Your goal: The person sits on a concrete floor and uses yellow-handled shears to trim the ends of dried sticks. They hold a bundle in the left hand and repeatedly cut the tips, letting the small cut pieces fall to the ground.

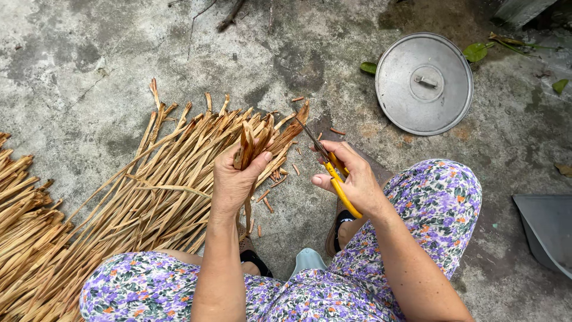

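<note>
1. A pile of strips (119, 197), dry and straw-coloured, is spread on the concrete floor (71, 65) at the left, fanned towards the person's knees; a second heap (21, 197) lies at the far left edge.
2. A small bundle (255, 142) of the same strips is gripped by the left hand (235, 179), which is closed round it with the thumb across the front; the cut ends stand upright above the fist.
3. The strips are judged light, stiff along their length yet brittle and apt to split; they are best held in a bunch just below the ends, as is done here.
4. Short offcuts (266, 200) are scattered on the floor between the hands.
5. Yellow-handled scissors (333, 173) are held in the right hand (354, 179), fingers curled through the loops; the blades point up-left towards the bundle, near it but apart, and seem slightly parted.
6. A round metal lid (424, 83) with a centre handle lies flat at the upper right, green leaves (476, 52) beside it.
7. A grey tray (545, 229) is cut off by the right edge. No packages, labels or signs are seen.
</note>
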A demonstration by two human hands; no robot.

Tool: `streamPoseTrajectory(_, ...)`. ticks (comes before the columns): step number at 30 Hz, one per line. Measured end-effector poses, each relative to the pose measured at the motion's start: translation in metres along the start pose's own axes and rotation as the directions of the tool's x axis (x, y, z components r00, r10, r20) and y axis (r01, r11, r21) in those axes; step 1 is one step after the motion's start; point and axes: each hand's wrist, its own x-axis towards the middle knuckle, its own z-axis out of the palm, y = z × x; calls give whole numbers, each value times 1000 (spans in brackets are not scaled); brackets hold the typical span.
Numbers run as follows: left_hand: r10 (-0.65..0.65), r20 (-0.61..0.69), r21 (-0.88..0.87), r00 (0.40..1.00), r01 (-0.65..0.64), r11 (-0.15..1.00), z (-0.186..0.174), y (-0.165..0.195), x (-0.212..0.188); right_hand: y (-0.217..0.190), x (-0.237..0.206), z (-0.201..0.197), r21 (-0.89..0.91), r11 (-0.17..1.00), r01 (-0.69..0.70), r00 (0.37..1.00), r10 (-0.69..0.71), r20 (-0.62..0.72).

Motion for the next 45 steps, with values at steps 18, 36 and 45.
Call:
streamPoseTrajectory(18, -144, -16, 24, 990, 144, 989, -5, 14, 2, 10, -3, 19, 240, 932, -272, 962, 266, 57)
streamPoseTrajectory(36, -54, 8, -268, 999, 54, 962, 30, -30, -3, -18, -4, 46, -163, 987, 13, 987, -40, -159)
streamPoseTrajectory(45, -163, 29, -514, 986, 154, 844, 40, -36, -6, -24, -2, 48, -225, 967, 118, 967, -164, -197)
